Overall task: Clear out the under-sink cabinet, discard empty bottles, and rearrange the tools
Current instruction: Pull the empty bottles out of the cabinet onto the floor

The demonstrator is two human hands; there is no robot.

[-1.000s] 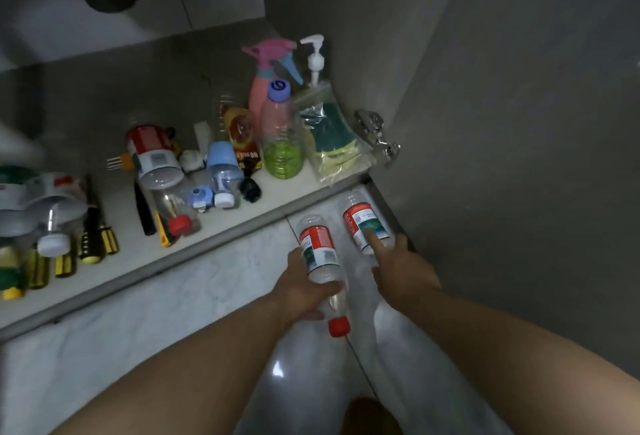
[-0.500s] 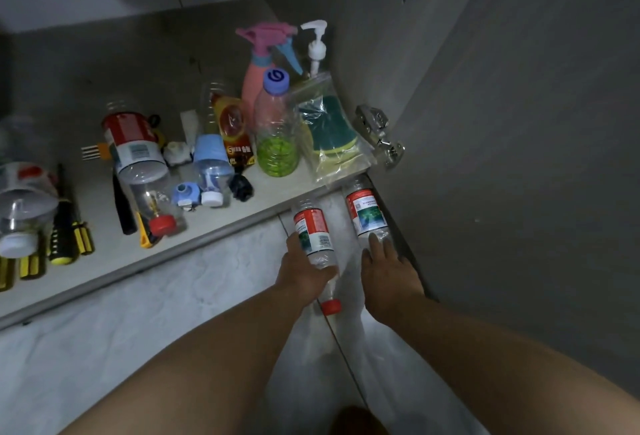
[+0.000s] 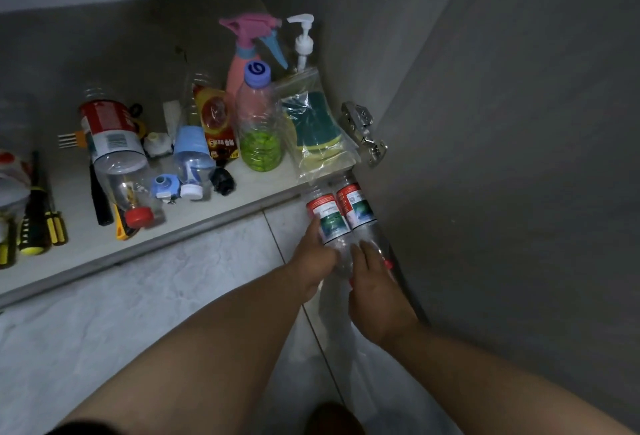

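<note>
Two clear empty bottles with red and green labels lie side by side on the floor tiles, just below the cabinet's shelf edge [image 3: 173, 237]. My left hand [image 3: 311, 258] grips the left bottle [image 3: 329, 221] from its left side, thumb along the label. My right hand [image 3: 375, 296] rests with straight fingers on the lower part of the right bottle [image 3: 358, 206], whose red cap shows beside the hand. On the shelf lie a big red-labelled bottle [image 3: 110, 136], a blue-labelled bottle [image 3: 192, 154] and yellow-black screwdrivers [image 3: 34, 216].
At the shelf's right end stand a pink spray bottle [image 3: 242, 67], a white pump dispenser [image 3: 303, 39], a bottle with green contents [image 3: 261, 129] and a bagged sponge [image 3: 318, 129]. The open grey cabinet door [image 3: 502, 157] with its metal hinge [image 3: 363, 133] borders the bottles on the right.
My left hand has carried its bottle to the right and set it against the other bottle. My right hand has slid slightly down that bottle. The view has shifted a little.
</note>
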